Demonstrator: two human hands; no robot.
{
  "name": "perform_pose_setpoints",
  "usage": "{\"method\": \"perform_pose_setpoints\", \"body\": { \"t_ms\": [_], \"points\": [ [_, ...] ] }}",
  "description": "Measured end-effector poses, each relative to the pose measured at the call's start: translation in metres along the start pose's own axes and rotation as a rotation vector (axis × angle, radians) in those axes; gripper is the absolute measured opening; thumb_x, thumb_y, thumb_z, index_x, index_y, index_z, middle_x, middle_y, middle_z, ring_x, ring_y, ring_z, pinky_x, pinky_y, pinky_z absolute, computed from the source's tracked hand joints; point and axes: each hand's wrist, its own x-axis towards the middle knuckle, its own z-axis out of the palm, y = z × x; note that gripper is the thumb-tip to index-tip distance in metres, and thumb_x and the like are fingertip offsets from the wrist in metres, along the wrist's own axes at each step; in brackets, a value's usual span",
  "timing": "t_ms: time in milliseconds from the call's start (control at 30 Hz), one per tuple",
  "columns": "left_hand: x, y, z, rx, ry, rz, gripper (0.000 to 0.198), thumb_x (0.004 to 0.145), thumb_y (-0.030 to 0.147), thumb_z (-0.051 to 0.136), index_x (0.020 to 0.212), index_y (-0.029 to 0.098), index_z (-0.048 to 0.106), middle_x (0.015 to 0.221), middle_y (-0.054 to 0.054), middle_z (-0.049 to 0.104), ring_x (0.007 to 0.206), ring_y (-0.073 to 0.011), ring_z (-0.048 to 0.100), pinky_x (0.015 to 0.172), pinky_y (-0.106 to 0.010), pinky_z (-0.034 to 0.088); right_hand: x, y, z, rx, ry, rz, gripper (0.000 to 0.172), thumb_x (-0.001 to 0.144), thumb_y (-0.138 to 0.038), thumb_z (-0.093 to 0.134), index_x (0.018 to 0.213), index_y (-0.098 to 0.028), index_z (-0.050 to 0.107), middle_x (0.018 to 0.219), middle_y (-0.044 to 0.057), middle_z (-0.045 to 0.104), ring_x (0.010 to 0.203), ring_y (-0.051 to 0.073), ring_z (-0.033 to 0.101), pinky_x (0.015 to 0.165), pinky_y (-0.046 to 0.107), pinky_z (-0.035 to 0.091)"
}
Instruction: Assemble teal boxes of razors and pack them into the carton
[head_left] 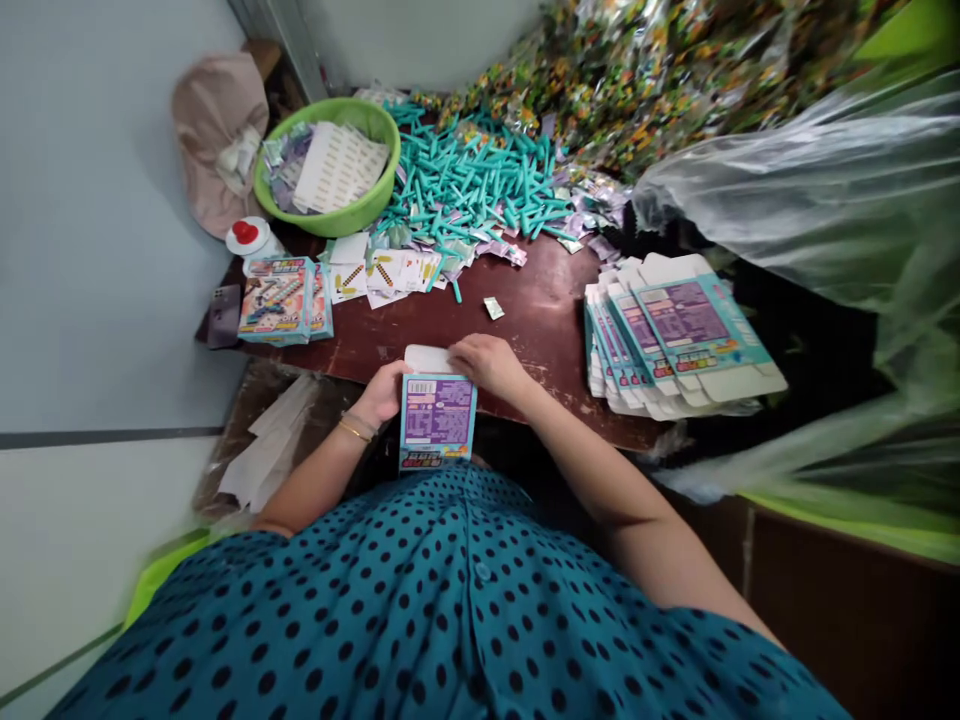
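A teal and purple cardboard box (438, 412) is held upright against my body at the table's front edge, printed back toward me. Its white top flap stands up at the far side. My left hand (386, 393) grips the box's left edge near the top. At the top right corner, the fingers of my right hand (489, 366) are bent over the flap and closed on it. The inside of the box is hidden.
Flattened boxes (690, 330) are stacked on the right. Teal plastic sticks (480, 180) and small sachets cover the back. A green basin (330, 222), filled boxes (276, 302), printed cards (382, 275) and a phone (224, 317) lie left. One sachet (493, 308) lies mid-table.
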Motion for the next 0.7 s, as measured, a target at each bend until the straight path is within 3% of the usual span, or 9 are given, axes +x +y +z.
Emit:
{"method": "perform_pose_setpoints", "body": {
  "t_ms": [100, 200, 300, 433, 533, 600, 700],
  "points": [
    [-0.004, -0.001, 0.0, -0.044, 0.01, 0.024, 0.044, 0.075, 0.028, 0.062, 0.114, 0.012, 0.075, 0.101, -0.012, 0.08, 0.09, -0.0281, 0.075, 0.092, -0.047, 0.057, -0.008, -0.013, 0.013, 0.208, 0.002, -0.042, 0.039, 0.104, -0.045, 0.051, 0.114, -0.02, 0.079, 0.12, 0.011, 0.076, 0.115, 0.026, 0.07, 0.108, 0.043, 0.049],
    [-0.01, -0.008, 0.004, -0.066, 0.029, 0.059, 0.038, 0.079, 0.03, 0.064, 0.113, 0.016, 0.076, 0.101, -0.009, 0.08, 0.09, -0.0246, 0.074, 0.092, -0.042, 0.056, -0.016, -0.019, 0.021, 0.526, -0.007, 0.118, 0.042, 0.102, -0.048, 0.052, 0.12, -0.021, 0.079, 0.124, 0.008, 0.076, 0.115, 0.027, 0.072, 0.103, 0.043, 0.055],
    [-0.011, -0.017, 0.01, -0.049, 0.03, 0.113, 0.042, 0.08, 0.032, 0.063, 0.119, 0.018, 0.073, 0.101, -0.008, 0.079, 0.091, -0.0245, 0.073, 0.091, -0.042, 0.056, -0.013, -0.016, 0.02, 0.597, -0.06, 0.261, 0.037, 0.093, -0.044, 0.067, 0.118, -0.02, 0.08, 0.117, 0.007, 0.079, 0.103, 0.029, 0.075, 0.097, 0.045, 0.059],
    [-0.013, -0.036, 0.01, 0.029, 0.129, 0.436, 0.037, 0.089, 0.042, 0.053, 0.113, 0.019, 0.07, 0.121, -0.01, 0.075, 0.109, -0.0263, 0.07, 0.101, -0.045, 0.053, -0.007, -0.007, 0.014, 0.506, -0.129, 0.178, 0.032, 0.095, -0.038, 0.062, 0.116, -0.022, 0.081, 0.119, 0.007, 0.078, 0.11, 0.029, 0.074, 0.105, 0.047, 0.056],
    [-0.018, -0.05, 0.003, 0.284, 0.196, 0.657, 0.031, 0.091, 0.049, 0.059, 0.098, 0.02, 0.069, 0.124, -0.011, 0.072, 0.117, -0.0267, 0.066, 0.108, -0.045, 0.048, -0.014, -0.002, 0.014, 0.447, -0.192, 0.043, 0.037, 0.1, -0.04, 0.055, 0.122, -0.022, 0.078, 0.128, 0.009, 0.075, 0.123, 0.028, 0.069, 0.112, 0.049, 0.05],
    [-0.023, -0.056, -0.002, 0.447, 0.248, 0.757, 0.026, 0.088, 0.046, 0.069, 0.097, 0.021, 0.068, 0.119, -0.01, 0.072, 0.118, -0.0263, 0.065, 0.11, -0.044, 0.046, -0.025, 0.0, 0.019, 0.425, -0.121, -0.022, 0.04, 0.099, -0.043, 0.059, 0.13, -0.022, 0.073, 0.137, 0.01, 0.07, 0.133, 0.028, 0.062, 0.117, 0.05, 0.046],
    [-0.029, -0.062, -0.01, 0.524, 0.335, 0.811, 0.027, 0.089, 0.044, 0.07, 0.106, 0.022, 0.068, 0.117, -0.009, 0.071, 0.114, -0.0255, 0.065, 0.109, -0.043, 0.047, -0.047, 0.002, 0.039, 0.449, 0.118, 0.022, 0.042, 0.096, -0.048, 0.065, 0.13, -0.024, 0.072, 0.138, 0.011, 0.068, 0.135, 0.026, 0.059, 0.119, 0.05, 0.044]
  ]
}}
